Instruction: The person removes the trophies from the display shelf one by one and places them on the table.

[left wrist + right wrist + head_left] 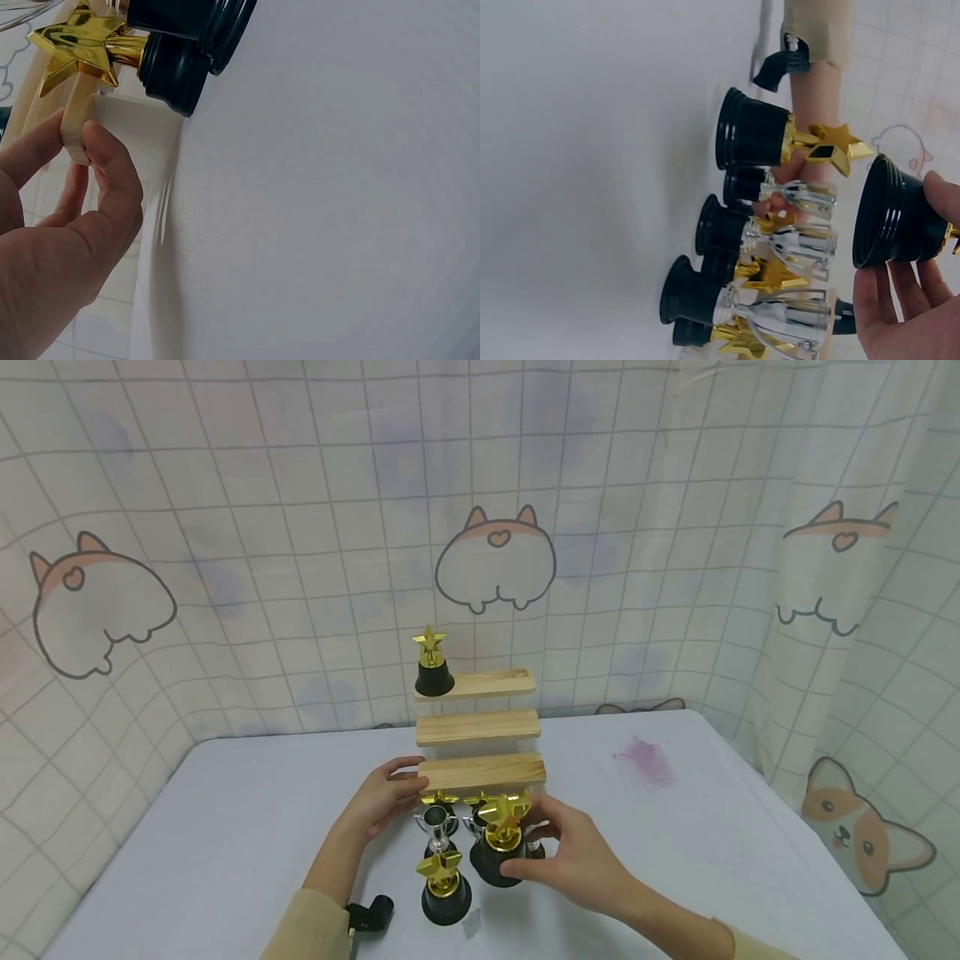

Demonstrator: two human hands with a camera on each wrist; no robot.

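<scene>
My right hand [576,858] holds a gold star trophy by its black base [900,214], raised off the table among the other trophies. With my left hand [386,797] I pinch the left end of the lowest wooden shelf board [483,772]; the left wrist view shows thumb and fingers on that board's end [77,124]. In front of the board stand several trophies: a gold star trophy [446,893] nearest me, a silver cup trophy [436,827] behind it, and more cups and stars partly hidden by my right hand and the held trophy.
Two higher boards, the middle board [480,727] and the top board [498,683], rise behind the lowest one. One star trophy [432,672] stands at the top board's left end. A white cloth [247,827] covers the table; a patterned curtain [315,568] hangs behind.
</scene>
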